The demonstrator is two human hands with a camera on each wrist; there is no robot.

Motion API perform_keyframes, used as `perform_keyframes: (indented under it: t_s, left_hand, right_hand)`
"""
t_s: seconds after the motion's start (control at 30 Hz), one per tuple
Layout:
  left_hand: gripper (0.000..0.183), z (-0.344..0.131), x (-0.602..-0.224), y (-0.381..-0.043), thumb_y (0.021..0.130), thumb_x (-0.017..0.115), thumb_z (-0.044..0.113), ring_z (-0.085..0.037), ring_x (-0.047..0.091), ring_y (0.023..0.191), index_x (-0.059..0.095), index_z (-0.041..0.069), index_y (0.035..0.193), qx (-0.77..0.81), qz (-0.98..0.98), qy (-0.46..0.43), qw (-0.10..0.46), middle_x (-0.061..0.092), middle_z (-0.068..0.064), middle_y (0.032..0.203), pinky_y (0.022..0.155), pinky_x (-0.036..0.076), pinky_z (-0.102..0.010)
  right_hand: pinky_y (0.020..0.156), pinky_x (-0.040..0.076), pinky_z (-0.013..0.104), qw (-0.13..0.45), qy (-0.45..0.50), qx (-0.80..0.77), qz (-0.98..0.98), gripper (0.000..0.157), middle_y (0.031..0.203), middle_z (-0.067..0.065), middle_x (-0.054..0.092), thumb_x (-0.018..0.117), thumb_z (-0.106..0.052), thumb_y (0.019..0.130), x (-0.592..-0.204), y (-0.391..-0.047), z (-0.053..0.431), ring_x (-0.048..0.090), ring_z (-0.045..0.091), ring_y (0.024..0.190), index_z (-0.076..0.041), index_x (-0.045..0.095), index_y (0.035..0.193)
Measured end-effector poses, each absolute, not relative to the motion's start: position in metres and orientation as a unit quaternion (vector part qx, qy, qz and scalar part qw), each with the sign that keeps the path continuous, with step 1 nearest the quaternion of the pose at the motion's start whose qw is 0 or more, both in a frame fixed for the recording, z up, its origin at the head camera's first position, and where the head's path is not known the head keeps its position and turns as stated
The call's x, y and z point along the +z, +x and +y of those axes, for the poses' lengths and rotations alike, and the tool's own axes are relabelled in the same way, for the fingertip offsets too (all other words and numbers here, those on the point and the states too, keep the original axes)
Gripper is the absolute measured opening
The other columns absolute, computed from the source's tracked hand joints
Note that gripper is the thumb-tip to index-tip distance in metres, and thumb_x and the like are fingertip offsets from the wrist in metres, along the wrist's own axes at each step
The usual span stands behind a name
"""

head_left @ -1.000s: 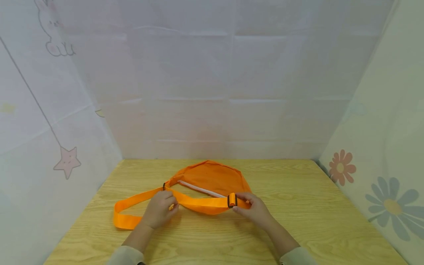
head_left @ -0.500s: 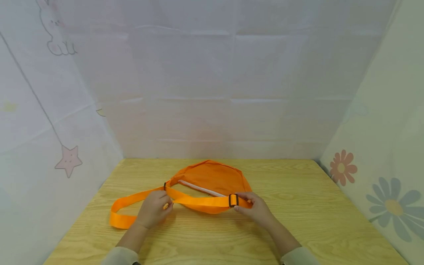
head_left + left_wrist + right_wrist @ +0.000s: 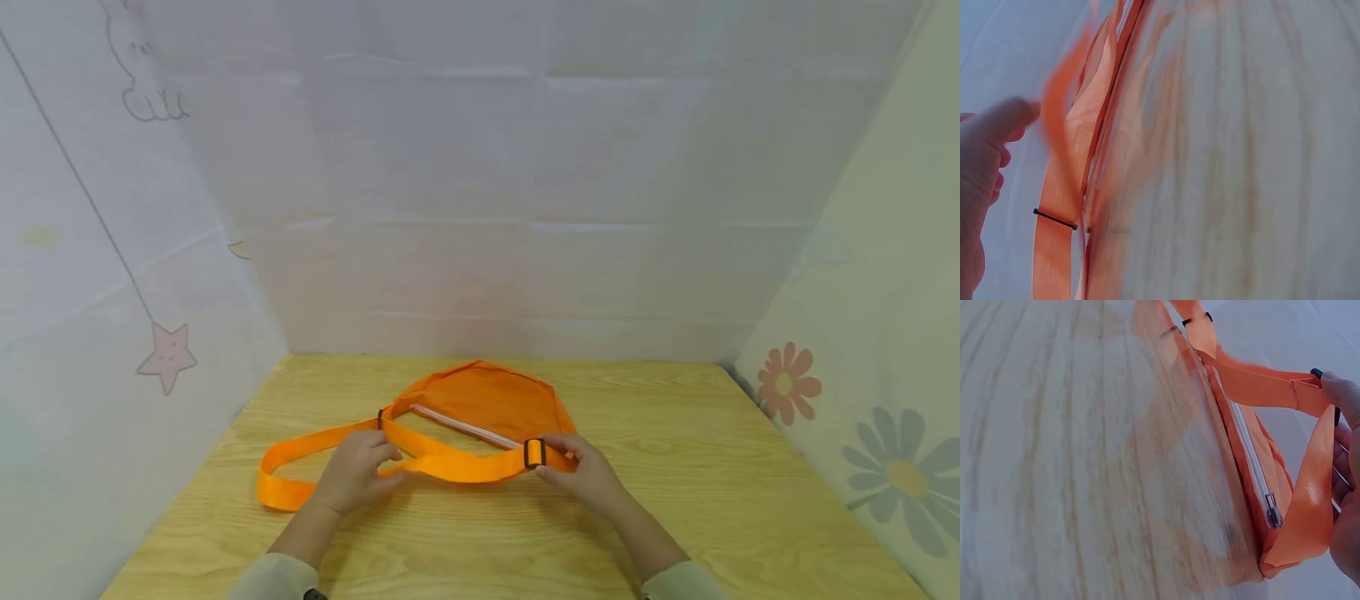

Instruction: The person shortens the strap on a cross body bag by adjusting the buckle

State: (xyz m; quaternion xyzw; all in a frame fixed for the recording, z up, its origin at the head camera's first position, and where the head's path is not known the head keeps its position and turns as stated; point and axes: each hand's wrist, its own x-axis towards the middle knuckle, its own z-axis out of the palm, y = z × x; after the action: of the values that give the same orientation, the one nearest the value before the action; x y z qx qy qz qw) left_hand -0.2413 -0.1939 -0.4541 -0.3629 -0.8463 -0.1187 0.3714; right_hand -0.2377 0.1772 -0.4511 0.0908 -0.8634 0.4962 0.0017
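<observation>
An orange waist bag [image 3: 487,396] with a white zipper [image 3: 465,425] lies on the wooden table, its orange strap [image 3: 465,467] looped in front and to the left. My right hand [image 3: 588,479] pinches the strap at a black slide buckle [image 3: 534,453]; the right wrist view has the thumb on that buckle [image 3: 1317,373]. At the strap's left part is my left hand [image 3: 356,471], thumb and fingers spread apart. In the left wrist view the thumb [image 3: 1019,115] is beside a blurred, loose length of strap [image 3: 1057,106]; whether they touch I cannot tell.
Another black slider [image 3: 380,419] sits on the strap by the bag's left end. The wooden table [image 3: 712,500] reaches back to a pale cloth wall [image 3: 480,250]. Patterned cloths [image 3: 862,333] hang at both sides.
My left hand shifted a little left with the strap, then its fingers opened off it. The right hand keeps its grip at the buckle. The head view has tilted slightly.
</observation>
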Motion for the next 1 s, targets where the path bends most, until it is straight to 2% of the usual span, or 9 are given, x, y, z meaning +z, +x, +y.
perform_keyframes:
  t_s: [0.07,0.13,0.23,0.4,0.6,0.83,1.0]
  left_hand:
    - [0.025,-0.193,-0.453,-0.24,0.065,0.086,0.03,-0.01,0.053,0.066,0.072,0.013,0.077,-0.125,-0.863,-0.35,0.341,0.061,0.004,0.074,0.064,0.05,-0.03]
    - [0.023,-0.194,-0.451,-0.24,0.071,0.083,0.03,-0.011,0.054,0.069,0.073,0.012,0.081,-0.128,-0.885,-0.326,0.306,0.062,0.003,0.078,0.067,0.051,-0.03]
    - [0.015,-0.196,-0.449,-0.246,0.08,0.077,0.022,-0.013,0.053,0.073,0.073,0.009,0.087,-0.125,-0.915,-0.285,0.256,0.06,0.002,0.082,0.069,0.05,-0.031]
    - [0.013,-0.199,-0.442,-0.26,0.085,0.071,0.008,-0.016,0.054,0.08,0.072,0.003,0.096,-0.147,-0.935,-0.255,0.197,0.062,-0.004,0.091,0.072,0.051,-0.033]
    - [0.021,-0.197,-0.43,-0.278,0.093,0.059,0.004,-0.03,0.062,0.102,0.067,-0.001,0.112,-0.141,-0.954,-0.233,0.123,0.066,-0.012,0.11,0.092,0.052,-0.045]
    - [0.033,-0.189,-0.428,-0.295,0.098,0.054,0.007,-0.034,0.056,0.124,0.061,0.004,0.13,-0.103,-0.968,-0.224,0.039,0.061,-0.014,0.131,0.105,0.044,-0.05]
    - [0.036,-0.186,-0.431,-0.301,0.101,0.051,0.01,-0.033,0.053,0.129,0.057,0.007,0.137,-0.089,-0.969,-0.23,0.015,0.057,-0.013,0.139,0.108,0.041,-0.049]
  right_hand:
    - [0.098,0.042,0.04,0.003,0.095,0.492,-0.865,0.047,0.122,0.001,0.065,0.08,-0.028,0.081,-0.449,-0.237,0.178,0.053,0.02,0.112,-0.015,0.066,0.124]
    - [0.098,0.043,0.041,0.003,0.101,0.488,-0.867,0.047,0.123,0.001,0.065,0.08,-0.028,0.082,-0.448,-0.236,0.178,0.054,0.021,0.113,-0.014,0.065,0.124]
    - [0.098,0.043,0.042,0.007,0.109,0.483,-0.869,0.047,0.123,0.002,0.065,0.08,-0.028,0.082,-0.447,-0.236,0.179,0.055,0.022,0.115,-0.013,0.065,0.124]
    - [0.101,0.042,0.046,0.004,0.108,0.476,-0.873,0.048,0.124,0.001,0.065,0.081,-0.029,0.08,-0.451,-0.237,0.18,0.054,0.024,0.117,-0.016,0.065,0.124]
    - [0.103,0.041,0.048,0.004,0.127,0.462,-0.878,0.052,0.124,0.002,0.065,0.083,-0.03,0.078,-0.453,-0.236,0.183,0.055,0.027,0.121,-0.015,0.065,0.125]
    - [0.105,0.039,0.056,-0.008,0.175,0.433,-0.884,0.052,0.125,0.003,0.063,0.085,-0.032,0.075,-0.455,-0.232,0.191,0.054,0.032,0.123,-0.015,0.066,0.121]
    - [0.099,0.045,0.051,0.013,0.217,0.372,-0.902,0.05,0.119,0.002,0.064,0.085,-0.033,0.075,-0.458,-0.229,0.197,0.057,0.028,0.113,-0.014,0.068,0.118]
